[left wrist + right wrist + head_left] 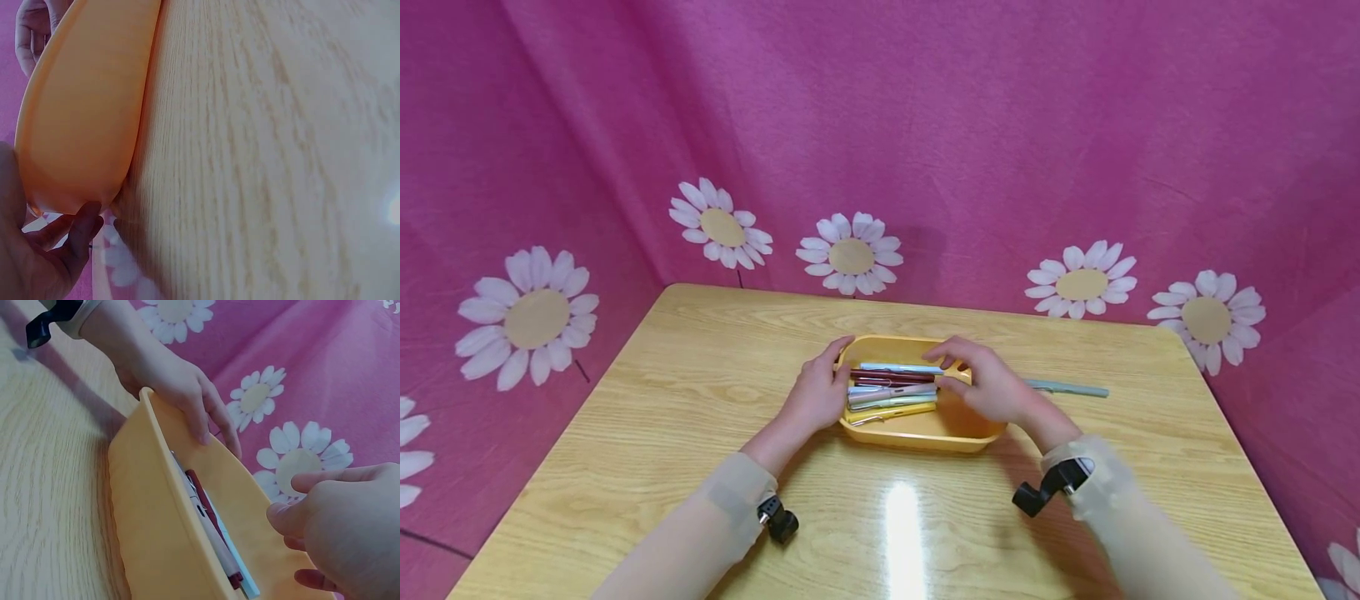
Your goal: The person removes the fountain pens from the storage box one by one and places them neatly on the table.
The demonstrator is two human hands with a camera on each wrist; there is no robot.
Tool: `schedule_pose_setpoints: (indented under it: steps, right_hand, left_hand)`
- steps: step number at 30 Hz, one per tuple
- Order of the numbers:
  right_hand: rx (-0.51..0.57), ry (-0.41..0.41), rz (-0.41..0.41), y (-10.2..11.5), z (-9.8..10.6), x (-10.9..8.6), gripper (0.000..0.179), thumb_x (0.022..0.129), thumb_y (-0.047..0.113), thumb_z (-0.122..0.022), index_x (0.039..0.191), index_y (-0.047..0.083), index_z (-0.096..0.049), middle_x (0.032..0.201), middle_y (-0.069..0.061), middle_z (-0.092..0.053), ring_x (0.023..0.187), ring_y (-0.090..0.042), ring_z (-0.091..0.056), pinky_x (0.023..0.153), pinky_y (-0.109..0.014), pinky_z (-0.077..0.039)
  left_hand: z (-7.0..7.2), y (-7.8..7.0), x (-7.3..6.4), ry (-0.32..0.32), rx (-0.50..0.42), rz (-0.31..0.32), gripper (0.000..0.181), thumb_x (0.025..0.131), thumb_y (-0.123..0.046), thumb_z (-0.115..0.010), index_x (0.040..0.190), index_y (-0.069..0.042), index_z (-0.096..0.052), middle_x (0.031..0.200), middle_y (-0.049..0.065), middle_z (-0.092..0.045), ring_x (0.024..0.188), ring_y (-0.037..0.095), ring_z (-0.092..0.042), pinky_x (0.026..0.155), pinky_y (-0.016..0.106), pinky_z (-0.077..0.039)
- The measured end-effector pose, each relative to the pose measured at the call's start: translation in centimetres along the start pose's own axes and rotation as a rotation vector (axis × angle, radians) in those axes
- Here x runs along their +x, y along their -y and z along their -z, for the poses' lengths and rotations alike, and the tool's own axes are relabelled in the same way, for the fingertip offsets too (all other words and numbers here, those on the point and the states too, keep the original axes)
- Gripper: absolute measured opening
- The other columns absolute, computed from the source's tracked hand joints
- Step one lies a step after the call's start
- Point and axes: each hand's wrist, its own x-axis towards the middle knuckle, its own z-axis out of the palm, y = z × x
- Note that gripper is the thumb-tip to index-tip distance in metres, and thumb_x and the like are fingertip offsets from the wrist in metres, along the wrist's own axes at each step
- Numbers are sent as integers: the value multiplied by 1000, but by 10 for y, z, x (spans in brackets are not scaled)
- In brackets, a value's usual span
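Note:
A yellow-orange plastic basket (917, 442) holds several pens on its left side. Among them are a light blue pen (898, 367), dark red pens (895, 376), a greyish-pink pen (891, 393), a pale green pen (895, 402) and a yellow pen (892, 413). My left hand (822, 390) grips the basket's left end, its thumb over the rim, as the right wrist view shows. Over the basket's right part hovers my right hand (992, 385), fingers loosely bent, with nothing visible between them. In the left wrist view, the basket wall (87, 112) hides the pens.
A grey-green pen (1067, 388) lies on the wooden table (737, 333) to the right of the basket, partly hidden by my right hand. Behind the table hangs a pink cloth (970, 167) with white flowers. Each wrist carries a black camera mount (1052, 486).

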Motion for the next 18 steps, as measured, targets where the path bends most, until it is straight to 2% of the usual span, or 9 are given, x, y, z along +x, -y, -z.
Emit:
schedule_pose_setpoints:
  steps: [10,18]
  right_hand:
    - [-14,29,-7,0,-11,9,33,96,-4,-74,129,0,-69,121,-16,-71,104,-35,-67,88,-57,-53]
    - [-20,104,-41,1,-19,19,33,96,-4,-73,129,-2,-69,121,-17,-70,104,-34,-67,91,-55,-54]
  left_hand:
    - [0,2,0,-11,7,-15,50,110,-13,-50,160,-14,-46,141,22,-63,128,35,-61,109,54,-47]
    - [-1,2,1,-12,-2,-5,50,110,-13,-49,160,-16,-46,146,20,-61,134,36,-57,112,54,-44]
